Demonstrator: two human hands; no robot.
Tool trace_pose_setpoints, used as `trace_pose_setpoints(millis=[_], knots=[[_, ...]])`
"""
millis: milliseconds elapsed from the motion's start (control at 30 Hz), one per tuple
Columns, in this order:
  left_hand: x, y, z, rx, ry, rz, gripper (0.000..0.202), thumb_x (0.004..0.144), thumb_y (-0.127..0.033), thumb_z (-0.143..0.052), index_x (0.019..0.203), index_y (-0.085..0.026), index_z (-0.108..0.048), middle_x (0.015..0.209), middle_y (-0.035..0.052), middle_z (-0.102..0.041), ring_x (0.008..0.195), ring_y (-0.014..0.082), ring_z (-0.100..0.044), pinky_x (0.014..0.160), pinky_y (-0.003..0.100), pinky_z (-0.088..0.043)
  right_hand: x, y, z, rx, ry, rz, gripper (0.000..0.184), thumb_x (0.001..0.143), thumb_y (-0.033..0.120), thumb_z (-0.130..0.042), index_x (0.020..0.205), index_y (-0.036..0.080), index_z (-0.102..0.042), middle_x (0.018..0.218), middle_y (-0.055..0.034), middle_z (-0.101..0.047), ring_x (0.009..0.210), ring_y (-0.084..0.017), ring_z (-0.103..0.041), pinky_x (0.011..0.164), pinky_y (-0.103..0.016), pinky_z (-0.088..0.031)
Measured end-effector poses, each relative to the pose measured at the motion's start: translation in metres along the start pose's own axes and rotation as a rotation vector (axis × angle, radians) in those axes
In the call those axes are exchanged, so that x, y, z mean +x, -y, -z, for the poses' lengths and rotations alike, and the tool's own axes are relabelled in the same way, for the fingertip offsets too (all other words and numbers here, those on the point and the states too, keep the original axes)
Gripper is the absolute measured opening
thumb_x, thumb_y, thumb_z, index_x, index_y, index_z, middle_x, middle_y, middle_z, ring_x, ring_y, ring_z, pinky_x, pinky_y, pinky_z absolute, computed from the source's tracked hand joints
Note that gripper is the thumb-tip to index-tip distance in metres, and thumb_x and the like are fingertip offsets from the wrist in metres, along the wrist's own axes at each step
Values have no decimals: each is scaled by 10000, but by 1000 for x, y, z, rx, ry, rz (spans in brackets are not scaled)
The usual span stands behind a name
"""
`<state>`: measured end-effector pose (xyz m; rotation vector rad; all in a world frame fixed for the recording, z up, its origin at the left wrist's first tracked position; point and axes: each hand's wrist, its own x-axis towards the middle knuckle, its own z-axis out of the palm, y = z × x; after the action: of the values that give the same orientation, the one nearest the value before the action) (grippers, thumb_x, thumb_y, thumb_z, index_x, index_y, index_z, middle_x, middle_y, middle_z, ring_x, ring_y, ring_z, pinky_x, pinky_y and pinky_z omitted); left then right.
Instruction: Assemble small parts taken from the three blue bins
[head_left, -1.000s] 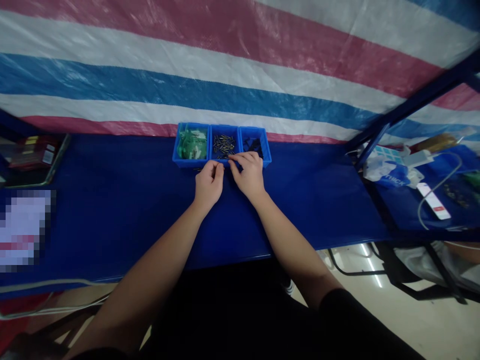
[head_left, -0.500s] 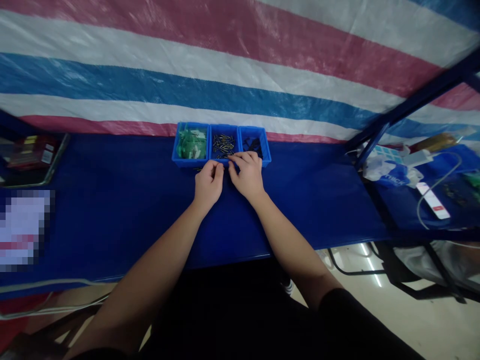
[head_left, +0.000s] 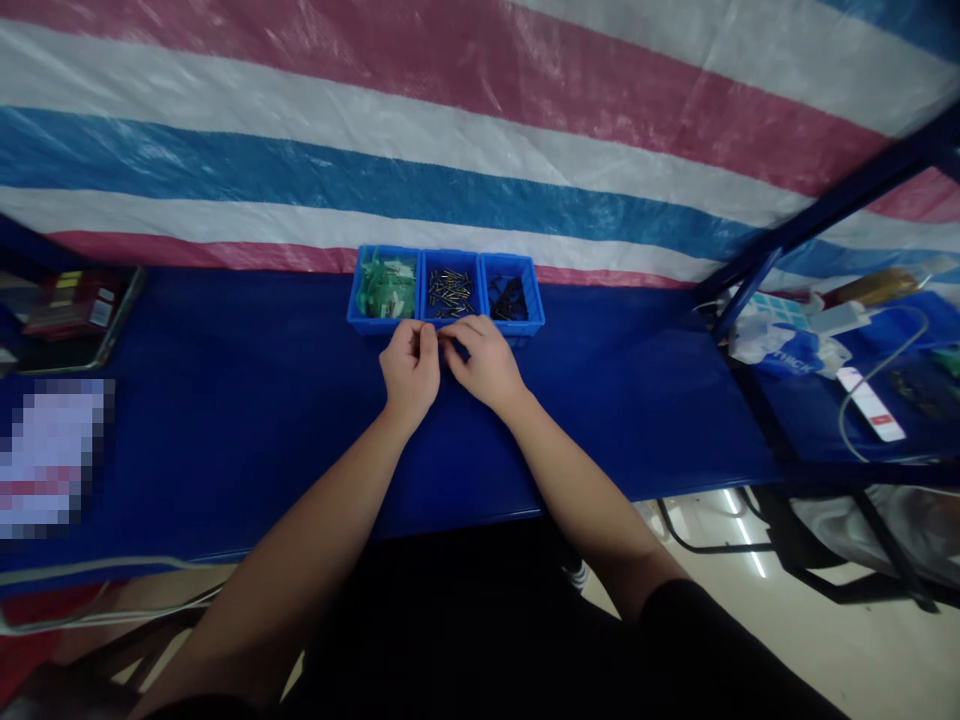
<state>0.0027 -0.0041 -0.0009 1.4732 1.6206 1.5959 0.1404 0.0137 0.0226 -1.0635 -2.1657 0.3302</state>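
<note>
Between our two hands we hold something very small, too small to make out; it sits at the point where the fingertips meet, just in front of the middle bin. Our left hand [head_left: 410, 367] is closed in a pinch, thumb against the fingers, and our right hand [head_left: 482, 362] is curled with its fingertips touching the left ones. We cannot tell what each grip holds.

Just beyond the grips stand three blue bins in one row, touching each other. The middle bin [head_left: 451, 296] has small dark metal pins, the left bin [head_left: 386, 288] has green plastic parts, and the right bin [head_left: 511, 297] has black pieces. We judge they stand so close so that each kind of part is one short reach from the grips.

All this rests on the blue bench [head_left: 225, 420]. Far right of the grips lie a white cable [head_left: 874, 385] and a bag [head_left: 780, 350].
</note>
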Motion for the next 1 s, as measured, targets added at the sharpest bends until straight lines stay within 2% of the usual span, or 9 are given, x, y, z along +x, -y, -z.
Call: trace_pose_setpoints(millis=[67,133,233,300,400,600,833,1000], knots=[[-1,-2,2,13,-73,-19,334,987,-462,-505,847,-174,-600,711,-4,-621,652,86,-573,646,212,-433,-1,3,-5,45,142,53,303,990,232,-487,1191,123,-686,1128,-114,-679,1023,-229,-547,972,-384,-474],[-2,-4,4,16,-133,-35,309,984,-438,-514,849,-173,-596,719,-7,-624,648,83,-578,649,211,-441,-4,6,-10,52,246,76,382,942,250,-561,1290,116,-644,1253,-124,-653,1080,-254,-524,1007,-415,-455],[-4,-5,4,8,-167,-59,286,980,-417,-522,844,-174,-588,691,-17,-601,610,75,-560,625,209,-432,-7,11,-15,28,331,54,529,912,272,-598,1423,139,-564,1434,-125,-569,1195,-302,-462,1009,-466,-422],[-5,-6,4,8,-162,-85,277,977,-403,-524,836,-173,-587,678,-21,-592,596,70,-551,613,206,-425,-9,14,-15,-6,371,43,515,923,272,-581,1424,155,-576,1469,-124,-546,1226,-321,-434,971,-472,-410],[-6,-8,4,7,-150,-124,260,975,-377,-525,830,-172,-592,667,-22,-593,588,68,-553,606,200,-424,-8,16,-14,-47,419,32,403,934,252,-567,1313,159,-670,1434,-127,-573,1224,-319,-428,918,-449,-389],[-5,-6,3,9,-156,-144,247,972,-362,-526,837,-170,-604,683,-18,-611,613,71,-574,622,196,-432,-3,14,-15,-62,421,4,306,984,229,-507,1190,145,-717,1272,-126,-672,1161,-268,-487,871,-404,-352],[-4,-8,2,13,-148,-113,262,969,-376,-521,826,-171,-600,681,-15,-613,619,77,-575,626,198,-436,-1,14,-16,-103,398,1,278,980,218,-512,1142,134,-722,1217,-101,-704,1112,-255,-519,840,-388,-328],[-4,-9,2,26,-140,-98,274,970,-387,-518,818,-172,-594,672,-14,-608,610,77,-565,618,201,-428,0,16,-10,-133,376,-46,238,985,244,-520,996,161,-743,1127,-79,-730,1045,-245,-537,827,-393,-331]])
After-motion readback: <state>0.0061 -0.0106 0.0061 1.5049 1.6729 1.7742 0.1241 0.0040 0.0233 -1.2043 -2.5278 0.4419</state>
